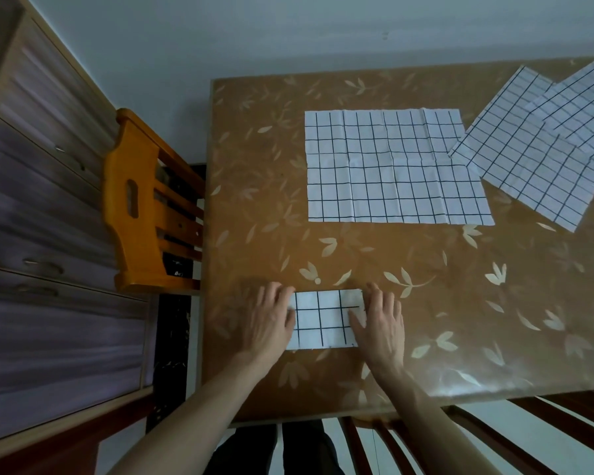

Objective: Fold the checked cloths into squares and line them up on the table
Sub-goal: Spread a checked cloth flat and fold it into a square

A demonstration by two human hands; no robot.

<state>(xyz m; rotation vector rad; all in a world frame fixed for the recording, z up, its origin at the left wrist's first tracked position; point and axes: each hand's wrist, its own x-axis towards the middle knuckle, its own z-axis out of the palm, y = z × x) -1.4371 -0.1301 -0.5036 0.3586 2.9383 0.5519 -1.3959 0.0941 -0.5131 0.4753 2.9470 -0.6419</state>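
A small folded white cloth with dark checks lies flat near the front left of the table. My left hand rests flat on its left edge, fingers spread. My right hand presses flat on its right edge. Neither hand grips the cloth. Farther back, a large unfolded checked cloth is spread flat. At the back right, two more checked cloths overlap at an angle, and the upper one runs out of the frame.
The table has a glossy brown cover with a pale leaf pattern. An orange wooden chair stands at its left side. Dark chair slats show under the front edge. A wooden cabinet fills the left.
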